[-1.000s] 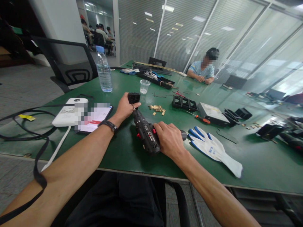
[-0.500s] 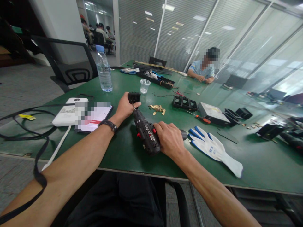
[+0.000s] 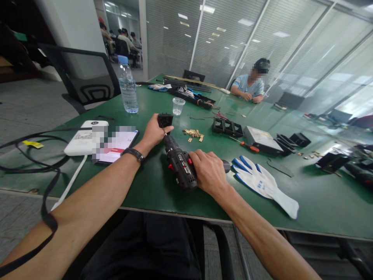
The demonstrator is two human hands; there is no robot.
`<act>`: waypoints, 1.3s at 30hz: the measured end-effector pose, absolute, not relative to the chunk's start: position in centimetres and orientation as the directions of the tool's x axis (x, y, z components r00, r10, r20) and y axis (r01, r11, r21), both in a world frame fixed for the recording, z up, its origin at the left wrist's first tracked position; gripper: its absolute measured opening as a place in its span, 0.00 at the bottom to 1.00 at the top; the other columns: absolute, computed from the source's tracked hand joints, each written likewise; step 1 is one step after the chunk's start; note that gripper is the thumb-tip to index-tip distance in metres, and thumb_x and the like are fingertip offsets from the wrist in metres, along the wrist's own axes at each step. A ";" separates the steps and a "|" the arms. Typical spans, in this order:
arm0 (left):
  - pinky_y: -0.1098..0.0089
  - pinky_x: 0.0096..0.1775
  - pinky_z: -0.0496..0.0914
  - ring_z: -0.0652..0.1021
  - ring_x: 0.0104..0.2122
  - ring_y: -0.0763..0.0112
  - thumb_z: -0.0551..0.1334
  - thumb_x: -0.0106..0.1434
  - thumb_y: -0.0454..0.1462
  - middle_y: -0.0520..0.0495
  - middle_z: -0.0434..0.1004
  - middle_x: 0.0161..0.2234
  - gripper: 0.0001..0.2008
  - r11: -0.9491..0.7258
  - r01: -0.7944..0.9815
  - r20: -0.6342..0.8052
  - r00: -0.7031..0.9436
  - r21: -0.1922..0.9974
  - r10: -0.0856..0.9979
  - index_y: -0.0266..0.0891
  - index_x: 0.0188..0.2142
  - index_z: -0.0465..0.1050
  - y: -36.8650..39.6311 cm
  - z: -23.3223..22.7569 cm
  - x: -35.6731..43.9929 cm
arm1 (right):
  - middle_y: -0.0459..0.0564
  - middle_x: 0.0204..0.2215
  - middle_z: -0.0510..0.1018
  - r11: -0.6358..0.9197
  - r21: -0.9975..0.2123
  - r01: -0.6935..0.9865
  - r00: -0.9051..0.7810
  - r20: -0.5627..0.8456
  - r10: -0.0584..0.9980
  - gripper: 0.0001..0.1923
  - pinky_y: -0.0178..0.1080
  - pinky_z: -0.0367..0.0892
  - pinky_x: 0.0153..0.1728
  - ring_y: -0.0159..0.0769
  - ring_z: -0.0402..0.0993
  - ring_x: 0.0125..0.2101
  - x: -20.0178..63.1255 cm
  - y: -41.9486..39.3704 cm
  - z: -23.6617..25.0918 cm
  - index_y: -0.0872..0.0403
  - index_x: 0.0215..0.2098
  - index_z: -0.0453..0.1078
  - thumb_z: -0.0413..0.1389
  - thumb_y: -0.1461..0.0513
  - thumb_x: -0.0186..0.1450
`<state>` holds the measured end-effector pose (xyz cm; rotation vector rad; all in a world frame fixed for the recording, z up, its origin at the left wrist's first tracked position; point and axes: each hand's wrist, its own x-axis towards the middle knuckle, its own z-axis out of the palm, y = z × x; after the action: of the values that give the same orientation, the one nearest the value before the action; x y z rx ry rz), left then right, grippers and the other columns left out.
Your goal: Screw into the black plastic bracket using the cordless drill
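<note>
My right hand [image 3: 210,173] is wrapped round the grip of a black cordless drill [image 3: 181,165] with red switches, lying on its side low over the table. The drill's bit points away from me at a small black plastic part [image 3: 165,120]. That part is held by my left hand [image 3: 154,132], the thumb across its near side. Whether the bit touches the part or a screw in it is too small to tell. Just right of the part lies a pile of small brass-coloured metal plates [image 3: 194,134]. A white and blue work glove [image 3: 259,179] rests right of my right hand.
On the green table [image 3: 151,194] stand a water bottle [image 3: 127,87] and a clear plastic cup [image 3: 178,107]. A phone [image 3: 119,146] and a white device [image 3: 84,140] lie left. To the right are a black frame [image 3: 227,127] and a screwdriver [image 3: 250,147]. A person [image 3: 249,83] sits across.
</note>
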<state>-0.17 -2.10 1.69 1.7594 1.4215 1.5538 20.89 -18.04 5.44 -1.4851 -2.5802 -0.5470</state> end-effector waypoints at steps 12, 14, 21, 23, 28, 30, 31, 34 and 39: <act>0.62 0.44 0.69 0.74 0.39 0.63 0.70 0.48 0.42 0.47 0.73 0.39 0.24 -0.417 0.426 0.511 -0.132 0.803 0.850 0.38 0.42 0.65 -1.8 1.5 -0.2 | 0.52 0.40 0.74 0.461 0.261 0.848 -0.523 0.272 0.808 0.15 0.41 0.52 0.36 0.41 0.69 0.36 21.0 -17.9 5.4 0.54 0.48 0.65 0.53 0.64 0.62; 0.62 0.44 0.69 0.74 0.39 0.63 0.70 0.49 0.42 0.47 0.73 0.39 0.24 -0.415 0.420 0.507 -0.132 0.807 0.852 0.38 0.43 0.65 -1.9 1.5 -0.2 | 0.53 0.40 0.74 0.463 0.257 0.848 -0.523 0.275 0.806 0.14 0.41 0.52 0.36 0.41 0.68 0.36 21.0 -17.9 5.4 0.54 0.47 0.65 0.53 0.64 0.62; 0.62 0.44 0.69 0.75 0.39 0.63 0.70 0.49 0.41 0.46 0.74 0.40 0.25 -0.423 0.407 0.508 -0.126 0.810 0.852 0.38 0.44 0.65 -2.1 1.7 -0.2 | 0.53 0.39 0.74 0.464 0.257 0.848 -0.524 0.273 0.807 0.14 0.41 0.52 0.36 0.41 0.68 0.36 21.0 -17.9 5.4 0.54 0.47 0.66 0.53 0.64 0.62; 0.62 0.44 0.69 0.75 0.39 0.63 0.70 0.49 0.41 0.46 0.74 0.40 0.25 -0.421 0.412 0.509 -0.129 0.808 0.851 0.38 0.44 0.65 -2.1 1.6 -0.2 | 0.53 0.39 0.74 0.465 0.255 0.848 -0.524 0.272 0.807 0.14 0.41 0.52 0.36 0.41 0.69 0.36 21.0 -17.9 5.4 0.54 0.46 0.66 0.53 0.64 0.62; 0.62 0.43 0.69 0.74 0.38 0.63 0.70 0.49 0.42 0.46 0.74 0.40 0.25 -0.421 0.423 0.514 -0.130 0.802 0.848 0.38 0.43 0.65 -1.8 1.4 -0.2 | 0.54 0.40 0.74 0.464 0.256 0.848 -0.523 0.265 0.810 0.16 0.41 0.52 0.37 0.41 0.69 0.36 20.9 -17.9 5.4 0.55 0.48 0.65 0.53 0.64 0.62; 0.62 0.43 0.69 0.74 0.38 0.64 0.70 0.49 0.43 0.47 0.74 0.40 0.25 -0.422 0.427 0.517 -0.133 0.800 0.845 0.38 0.43 0.65 -1.8 1.4 -0.3 | 0.54 0.40 0.74 0.465 0.259 0.847 -0.525 0.263 0.809 0.16 0.41 0.52 0.37 0.41 0.69 0.37 20.9 -17.9 5.4 0.55 0.49 0.65 0.53 0.64 0.62; 0.62 0.43 0.69 0.74 0.38 0.64 0.70 0.49 0.43 0.47 0.73 0.39 0.25 -0.423 0.430 0.520 -0.135 0.798 0.843 0.38 0.43 0.65 -1.8 1.4 -0.3 | 0.54 0.40 0.74 0.466 0.259 0.846 -0.526 0.264 0.808 0.16 0.41 0.52 0.37 0.41 0.69 0.37 20.9 -17.9 5.4 0.55 0.49 0.65 0.53 0.64 0.62; 0.63 0.42 0.69 0.74 0.38 0.64 0.70 0.49 0.42 0.47 0.74 0.39 0.25 -0.424 0.433 0.522 -0.133 0.795 0.842 0.38 0.43 0.65 -1.8 1.4 -0.2 | 0.53 0.40 0.74 0.465 0.259 0.847 -0.525 0.266 0.808 0.15 0.41 0.52 0.37 0.41 0.69 0.36 21.0 -17.9 5.4 0.55 0.48 0.65 0.53 0.64 0.62; 0.62 0.43 0.68 0.74 0.38 0.63 0.70 0.49 0.42 0.47 0.73 0.39 0.24 -0.418 0.439 0.521 -0.141 0.795 0.842 0.38 0.43 0.65 -1.9 1.5 -0.2 | 0.53 0.40 0.74 0.459 0.265 0.848 -0.522 0.265 0.811 0.16 0.41 0.51 0.36 0.41 0.68 0.36 21.0 -17.9 5.3 0.55 0.48 0.65 0.53 0.64 0.61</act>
<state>-0.20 -1.86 1.46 1.7804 1.4362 1.5782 20.97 -17.90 5.31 -1.4802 -2.5958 -0.5614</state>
